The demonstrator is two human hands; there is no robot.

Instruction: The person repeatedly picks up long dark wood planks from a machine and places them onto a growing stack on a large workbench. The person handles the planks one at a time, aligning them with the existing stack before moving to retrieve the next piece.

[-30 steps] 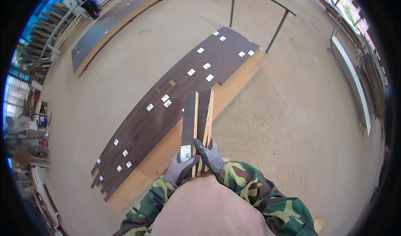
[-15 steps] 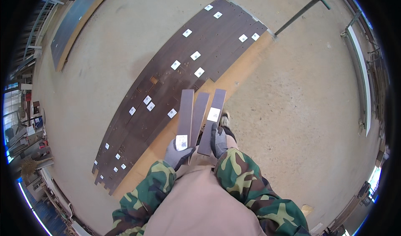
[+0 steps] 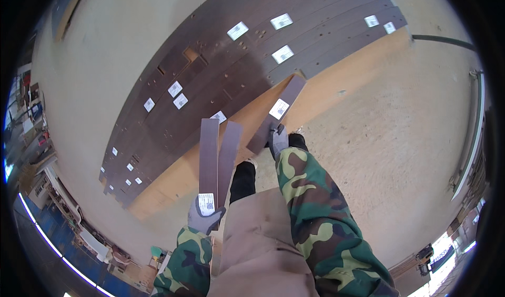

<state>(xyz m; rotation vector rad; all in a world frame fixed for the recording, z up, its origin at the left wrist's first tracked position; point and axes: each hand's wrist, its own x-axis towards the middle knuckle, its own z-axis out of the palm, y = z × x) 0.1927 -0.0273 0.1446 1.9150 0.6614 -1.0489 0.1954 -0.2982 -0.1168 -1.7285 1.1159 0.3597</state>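
Note:
My gloved left hand is closed around the lower ends of two narrow dark brown planks. The left plank bears a white label near my fingers, and the other plank slants beside it. Farther forward, my gloved right hand grips the near part of a third labelled plank. That plank tilts to the upper right, and its far end overlaps the near edge of a large layout of dark brown planks. Whether it touches the layout, I cannot tell.
White labels dot the layout, which lies over a light tan board showing along its near side. A metal bar stands at its right end. Another panel is at the upper left; clutter lines the left side.
The layout now looks nearer and larger. My right hand has carried its plank forward, away from the two in my left hand, and turned it to the upper right.

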